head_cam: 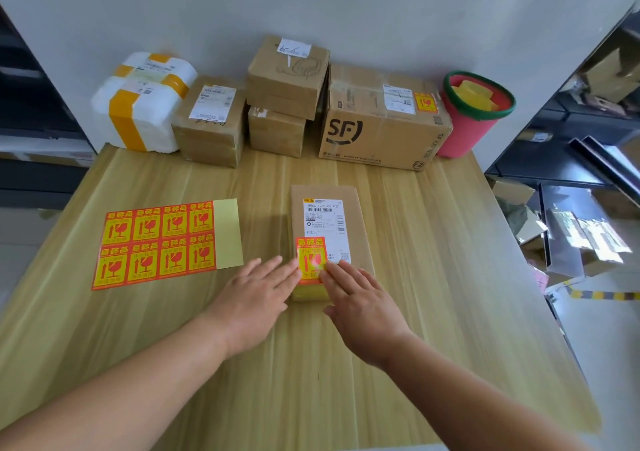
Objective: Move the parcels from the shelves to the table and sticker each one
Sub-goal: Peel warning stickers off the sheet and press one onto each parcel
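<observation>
Wooden desk against a pale wall; dark shelves to the right with more cartons on them. Back row on the desk: white foam box, several brown cartons, SF carton already bearing a fragile sticker, pink bin just beside it.

Parcel in hand lies flat near the middle of the desk, shipping label up. Red-and-yellow sticker sits on its near left corner. Sticker sheet lies to the left, well apart, eight left on it.

Risks, as judged:
- Sticker overlaps the lower left of the shipping label; pressed down as it lies, it may hide print there.
- Uneven pressure could trap a crease or bubble.
- Parcel is light and unrestrained; a sideways push could slide it.

Left hand: fingers straight and together, palm down, tips touching the sticker's left edge; holds nothing.
Right hand: fingers straight, slightly spread, tips pressing the sticker's lower right; holds nothing.

Step judged: smoothing the sticker down.
</observation>
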A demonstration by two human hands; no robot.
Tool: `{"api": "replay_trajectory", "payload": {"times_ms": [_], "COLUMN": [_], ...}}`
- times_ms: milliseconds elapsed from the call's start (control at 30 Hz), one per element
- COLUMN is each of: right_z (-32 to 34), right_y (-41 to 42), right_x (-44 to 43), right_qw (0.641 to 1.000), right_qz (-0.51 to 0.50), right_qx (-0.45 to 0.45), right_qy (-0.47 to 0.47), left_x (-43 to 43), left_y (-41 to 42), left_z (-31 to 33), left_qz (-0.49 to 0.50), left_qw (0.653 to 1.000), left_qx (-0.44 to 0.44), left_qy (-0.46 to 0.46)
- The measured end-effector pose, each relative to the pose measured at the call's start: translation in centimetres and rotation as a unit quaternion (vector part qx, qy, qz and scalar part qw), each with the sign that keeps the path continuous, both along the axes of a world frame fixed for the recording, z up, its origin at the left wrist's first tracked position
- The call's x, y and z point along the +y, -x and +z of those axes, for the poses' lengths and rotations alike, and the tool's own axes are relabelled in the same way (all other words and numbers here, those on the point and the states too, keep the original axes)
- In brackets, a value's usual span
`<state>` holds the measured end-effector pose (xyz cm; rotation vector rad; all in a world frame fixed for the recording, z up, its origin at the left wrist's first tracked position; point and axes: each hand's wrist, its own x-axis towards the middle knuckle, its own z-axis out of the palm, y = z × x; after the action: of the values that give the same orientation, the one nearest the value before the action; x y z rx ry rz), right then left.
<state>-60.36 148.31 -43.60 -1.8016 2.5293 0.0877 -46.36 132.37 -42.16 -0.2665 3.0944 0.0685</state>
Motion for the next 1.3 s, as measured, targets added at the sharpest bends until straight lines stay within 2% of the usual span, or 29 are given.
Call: {"api": "replay_trajectory", "payload": {"times_ms": [100,200,367,500,667,767,900,1000,1300], "right_z": [0.4,1.4,1.5,0.6,0.3,0.5,0.7,0.7,2.5], "right_y": [0.4,1.0,1.4,1.0,1.0,2.3,4.3,5.8,11.9], "right_x": [-1.0,-3.2,-3.9,-2.0,-0.9,-0.8,-0.6,-0.4,3.2], "right_qw": [1.0,0.999,0.994,0.995,0.992,0.966,0.876,0.846,0.834], "right_qz": [-0.012,-0.03,-0.05,-0.075,-0.096,-0.186,-0.311,-0.315,-0.323], "right_qx": [-0.012,-0.033,-0.087,-0.071,-0.069,-0.174,-0.364,-0.423,-0.433], "right_qy": [0.003,0.006,-0.048,-0.013,0.041,0.043,0.063,0.076,0.112], "left_x": [-0.3,-1.1,-1.7,-1.2,-0.3,0.3,0.8,1.6,5.2], "left_y": [0.9,2.3,3.4,2.3,2.0,2.8,4.5,6.1,12.8], "left_z": [1.0,1.1,1.0,0.9,0.8,0.9,-0.6,-1.1,0.9], "left_qz": [0.017,0.045,0.055,0.055,0.105,0.231,0.35,0.353,0.323], "left_qw": [1.0,0.996,0.992,0.993,0.981,0.931,0.821,0.817,0.822], "left_qx": [0.006,-0.05,-0.099,-0.08,-0.085,-0.078,-0.055,-0.013,0.023], "left_qy": [0.009,-0.054,-0.053,-0.066,-0.138,-0.272,-0.447,-0.455,-0.469]}}
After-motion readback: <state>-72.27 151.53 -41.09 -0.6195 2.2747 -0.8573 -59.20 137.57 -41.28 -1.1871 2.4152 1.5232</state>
